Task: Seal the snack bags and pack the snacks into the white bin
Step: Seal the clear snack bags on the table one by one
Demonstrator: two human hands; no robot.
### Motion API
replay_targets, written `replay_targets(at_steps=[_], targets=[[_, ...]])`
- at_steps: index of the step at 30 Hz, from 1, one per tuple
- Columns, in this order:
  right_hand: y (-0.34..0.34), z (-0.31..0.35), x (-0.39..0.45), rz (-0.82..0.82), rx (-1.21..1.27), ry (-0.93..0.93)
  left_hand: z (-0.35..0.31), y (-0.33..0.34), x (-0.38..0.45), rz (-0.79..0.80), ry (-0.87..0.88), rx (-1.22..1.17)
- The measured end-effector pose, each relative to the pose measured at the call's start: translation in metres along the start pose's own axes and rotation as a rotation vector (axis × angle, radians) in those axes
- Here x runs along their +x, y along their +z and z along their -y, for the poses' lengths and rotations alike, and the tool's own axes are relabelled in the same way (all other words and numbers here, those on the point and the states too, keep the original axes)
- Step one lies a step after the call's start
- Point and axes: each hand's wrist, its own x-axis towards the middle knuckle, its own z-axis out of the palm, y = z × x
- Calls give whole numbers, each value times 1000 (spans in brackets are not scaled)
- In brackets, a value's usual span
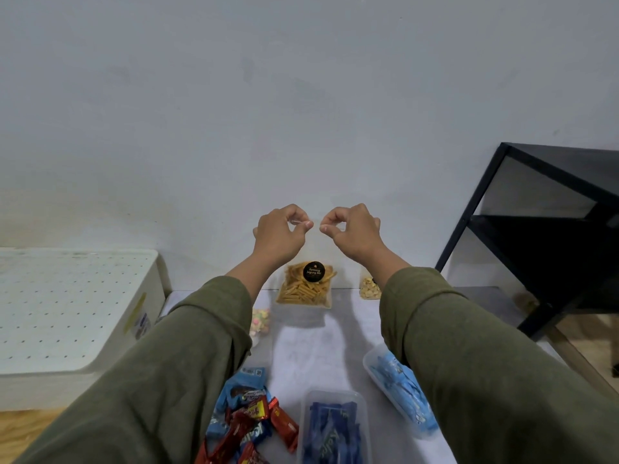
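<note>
While both thumbs and forefingers pinch the top edge of a clear snack bag (306,286), the left hand (279,234) and right hand (355,232) hold it upright above the pale table (311,343), fingers curled narrow on the seal; the bag's clear upper part is nearly invisible against the wall, so whether the strip is closed I cannot tell; its lower part holds yellow potato sticks under a round black label (314,271). Just right of that bag, a second clear bag of pale nuts (370,289) stands half hidden behind the right sleeve (485,363); left of it and nearer, a bag of pastel marshmallows (260,321) is partly covered by the left sleeve (160,373). Well left of the stick bag sits the white bin (77,316), its perforated lid on, cut off by the frame edge. Nearer the person than the bag lie loose red and blue wrapped bars (249,416), a clear tray of dark blue packets (335,426) cut off below, and a tray of light blue packets (402,386) overlapped by the right sleeve; far right stands a black shelf (549,229).
</note>
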Motion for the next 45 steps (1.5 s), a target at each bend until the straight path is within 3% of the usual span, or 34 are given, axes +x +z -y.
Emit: replay_targets(at_steps=[12,45], targets=[[1,3,-3,-2,-26,-12,-3,1,-1,49,78,226],[-3,3,-6,16,173,100,-4,10,1,14,103,347]])
